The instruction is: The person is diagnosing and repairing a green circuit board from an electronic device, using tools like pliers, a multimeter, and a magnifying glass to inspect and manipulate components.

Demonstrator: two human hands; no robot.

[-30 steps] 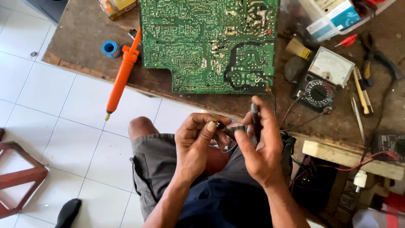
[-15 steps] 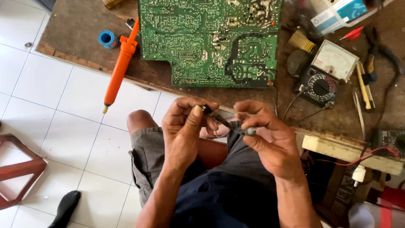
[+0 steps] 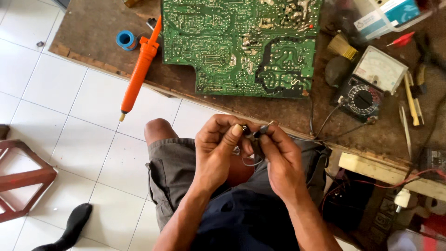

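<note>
My left hand (image 3: pixel 214 149) and my right hand (image 3: pixel 282 160) meet over my lap, just in front of the workbench edge. Between their fingertips they pinch a small dark part with thin leads (image 3: pixel 253 134); its exact kind is too small to tell. Thin dark wires loop under my fingers and run up toward an analog multimeter (image 3: pixel 369 83) on the bench at the right. A large green circuit board (image 3: pixel 241 44) lies solder side up on the bench straight ahead.
An orange desoldering pump (image 3: pixel 139 69) overhangs the brown workbench (image 3: pixel 93 37) edge at left, beside a blue solder spool (image 3: pixel 125 40). Tweezers and small tools (image 3: pixel 411 100) lie right of the meter. A red stool (image 3: pixel 21 179) stands on the white tile floor.
My right hand has lowered and turned the small part from upright toward my left hand; both hands now pinch it close together. The view has shifted slightly.
</note>
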